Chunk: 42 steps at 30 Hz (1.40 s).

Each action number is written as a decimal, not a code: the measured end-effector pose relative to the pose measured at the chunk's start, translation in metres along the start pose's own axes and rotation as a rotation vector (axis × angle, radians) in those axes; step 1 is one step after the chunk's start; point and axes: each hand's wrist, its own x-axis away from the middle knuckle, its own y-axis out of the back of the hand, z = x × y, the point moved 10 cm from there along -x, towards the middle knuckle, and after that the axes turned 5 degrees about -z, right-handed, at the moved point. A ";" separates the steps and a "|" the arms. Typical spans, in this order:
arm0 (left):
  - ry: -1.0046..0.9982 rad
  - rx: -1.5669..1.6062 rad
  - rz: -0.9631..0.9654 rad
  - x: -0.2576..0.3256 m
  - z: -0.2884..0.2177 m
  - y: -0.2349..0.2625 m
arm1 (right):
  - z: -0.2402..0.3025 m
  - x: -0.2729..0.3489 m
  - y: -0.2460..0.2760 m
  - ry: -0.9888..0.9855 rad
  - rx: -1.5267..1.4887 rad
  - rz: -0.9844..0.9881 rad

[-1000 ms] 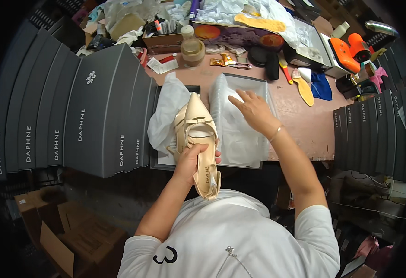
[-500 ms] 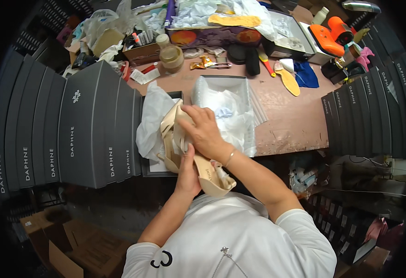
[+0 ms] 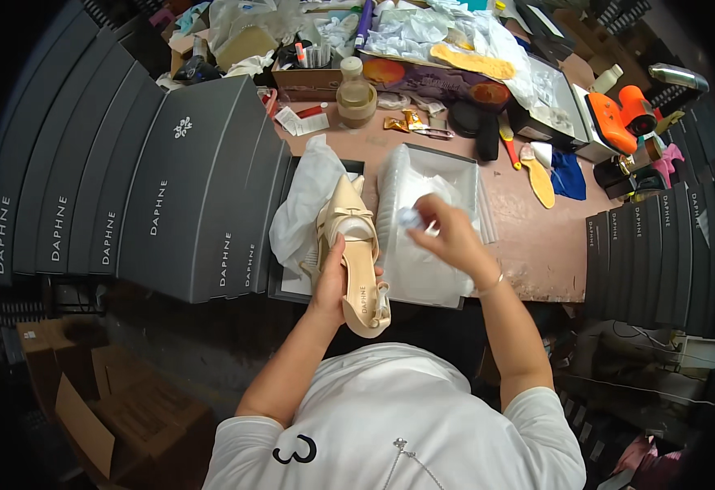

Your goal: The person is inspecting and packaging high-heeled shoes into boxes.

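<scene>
My left hand (image 3: 330,287) grips a beige pointed slingback shoe (image 3: 361,273) by its middle, toe pointing away from me and insole up. A second beige shoe (image 3: 322,233) shows partly behind it, over the dark shoebox (image 3: 289,294) on the left; most of it is hidden. White tissue paper (image 3: 302,194) spills from that box. Pinched in the fingers of my right hand (image 3: 459,242) is a small crumpled wad of pale bluish paper (image 3: 411,219), blurred by motion. Below it lies an open box part (image 3: 455,166) lined with white tissue and bubble wrap.
Dark shoeboxes (image 3: 186,196) stand in a row at the left, more boxes (image 3: 659,261) at the right. Along the back are a glass jar (image 3: 356,104), a yellow insole (image 3: 539,181), a red-handled brush (image 3: 511,149), a blue cloth (image 3: 568,175) and an orange tool (image 3: 610,122).
My right hand has left the shoe and moved right, lifting the paper wad from the lined box part. The shoe in my left hand has turned with its toe away from me.
</scene>
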 end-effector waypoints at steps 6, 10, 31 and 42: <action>-0.072 -0.089 0.126 -0.002 0.021 -0.020 | 0.058 0.024 -0.044 0.323 0.233 -0.190; 0.057 -0.126 0.220 0.002 0.033 -0.023 | 0.037 0.027 -0.014 0.061 -0.132 -0.323; -1.236 -2.071 0.206 0.002 -0.070 0.020 | -0.032 0.048 -0.058 0.545 0.841 0.423; -1.095 -1.128 0.186 0.087 -0.153 -0.082 | 0.033 0.014 0.067 0.060 -0.409 -0.057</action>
